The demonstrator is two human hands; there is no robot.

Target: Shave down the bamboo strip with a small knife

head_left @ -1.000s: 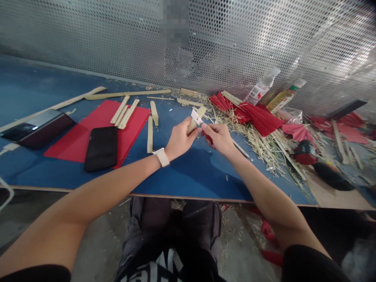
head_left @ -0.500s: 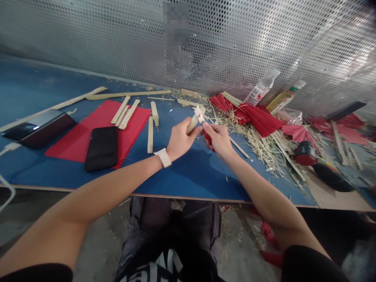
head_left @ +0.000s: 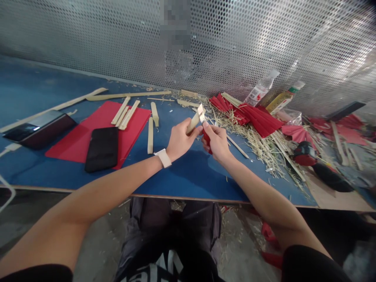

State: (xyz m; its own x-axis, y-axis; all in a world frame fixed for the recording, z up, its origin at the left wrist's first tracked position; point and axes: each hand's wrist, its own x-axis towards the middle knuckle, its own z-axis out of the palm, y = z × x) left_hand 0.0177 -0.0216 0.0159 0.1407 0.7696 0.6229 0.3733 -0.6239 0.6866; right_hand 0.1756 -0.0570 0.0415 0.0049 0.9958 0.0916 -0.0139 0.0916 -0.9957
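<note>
My left hand [head_left: 181,140] is closed around a pale bamboo strip [head_left: 192,123], whose far end points up and away over the blue table. In my right hand [head_left: 218,141] is a red-handled utility knife [head_left: 206,138], with its bright blade [head_left: 201,111] against or just beside the strip's far end; whether it touches I cannot tell. My left thumb lies close to the knife, near my right thumb. Two short bamboo pieces [head_left: 150,135] lie left of my left hand. Several more bamboo pieces [head_left: 129,114] rest on red paper [head_left: 73,137].
A black phone [head_left: 102,149] lies on the red paper, and a propped device [head_left: 38,127] stands farther left. To the right are bamboo shavings [head_left: 260,147], red folded fans [head_left: 261,119], two bottles [head_left: 262,88] and a red-black power tool [head_left: 305,153]. A perforated metal panel [head_left: 117,43] stands behind.
The knife in my right hand has shifted slightly to the right and its blade has turned, catching more light. My left hand and the bamboo strip have stayed nearly still.
</note>
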